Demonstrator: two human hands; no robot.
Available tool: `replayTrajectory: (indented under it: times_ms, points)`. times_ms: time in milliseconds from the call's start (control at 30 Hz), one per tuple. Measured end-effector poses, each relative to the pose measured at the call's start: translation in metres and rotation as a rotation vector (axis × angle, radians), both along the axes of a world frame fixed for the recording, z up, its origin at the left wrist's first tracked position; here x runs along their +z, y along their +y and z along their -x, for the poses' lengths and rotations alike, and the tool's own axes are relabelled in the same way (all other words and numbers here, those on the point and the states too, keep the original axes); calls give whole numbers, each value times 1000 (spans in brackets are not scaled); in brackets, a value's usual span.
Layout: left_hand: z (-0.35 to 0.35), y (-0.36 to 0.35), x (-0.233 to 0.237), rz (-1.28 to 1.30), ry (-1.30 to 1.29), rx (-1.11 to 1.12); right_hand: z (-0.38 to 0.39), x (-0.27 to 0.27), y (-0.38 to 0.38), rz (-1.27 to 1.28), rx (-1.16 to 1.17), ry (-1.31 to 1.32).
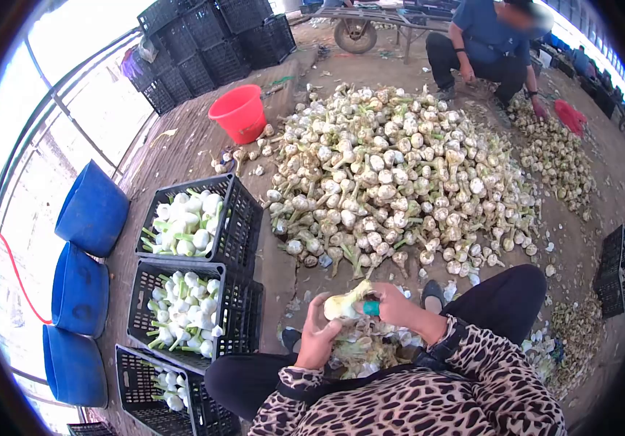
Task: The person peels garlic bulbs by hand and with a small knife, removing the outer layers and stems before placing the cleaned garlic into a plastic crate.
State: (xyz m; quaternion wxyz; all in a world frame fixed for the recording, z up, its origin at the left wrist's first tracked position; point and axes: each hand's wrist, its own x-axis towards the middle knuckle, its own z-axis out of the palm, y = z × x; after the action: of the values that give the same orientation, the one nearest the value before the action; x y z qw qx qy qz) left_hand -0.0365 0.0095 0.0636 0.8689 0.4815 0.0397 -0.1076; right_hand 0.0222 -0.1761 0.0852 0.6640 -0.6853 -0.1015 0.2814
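Note:
In the head view, my left hand is wrapped round the left side of a pale garlic bulb with a stem pointing up and right. My right hand is closed at the stem side of the same bulb, with something green at its fingers; whether this is a tool handle or a finger wrap cannot be made out. Below both hands, loose peelings lie between my legs. Ahead of my hands is a large heap of unpeeled garlic.
Black crates holding white bulbs stand on the left, beside blue tubs. A red bucket is behind them. Another person crouches at the upper right by a smaller heap. A black crate lies far right.

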Motion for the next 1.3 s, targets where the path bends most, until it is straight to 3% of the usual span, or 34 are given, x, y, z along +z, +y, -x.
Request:
replayTrajectory:
  times_ms: [200, 333, 467, 567, 600, 700, 733, 833, 933, 1067, 1133, 1167, 1233, 1267, 1300]
  points:
    - [-4, -1, -4, 345, 212, -75, -1, -13, -4, -87, 33, -130]
    - [-10, -5, 7, 424, 332, -77, 2, -19, 3, -75, -53, -189]
    - [-10, -16, 5, 113, 198, 61, 7, -14, 9, 290, -90, -513]
    - [-6, -10, -5, 65, 150, 55, 7, -14, 9, -78, -71, -368]
    - [-5, -9, -1, 145, 136, 11, 3, -19, 4, -229, -4, -192]
    - [-4, -2, -4, 175, 132, -88, 0, -22, -9, -306, 123, 41]
    - [-4, -3, -7, 202, 138, -87, 0, -25, -10, -277, 140, -73]
    - [-6, -3, 1, 309, 167, -144, 5, -26, -6, -941, -202, 741]
    - [-2, -4, 1, 277, 199, -119, -2, -39, -11, -648, -407, 467]
    - [-1, 0, -8, 266, 159, -123, -12, -74, -12, -498, -465, 234]
    - [-2, 3, -10, 256, 171, -132, -16, -55, -12, -649, -601, 295]
    - [0, 5, -11, 271, 177, -157, -22, -51, -20, -862, -650, 524]
    - [2, 9, -10, 302, 227, -131, -28, -56, -32, -330, -536, 258]
    - [3, 10, -11, 318, 258, -125, -30, -94, -42, 342, -201, -308]
    - [2, 11, -13, 303, 293, -75, -29, -93, -39, 424, -93, -361]
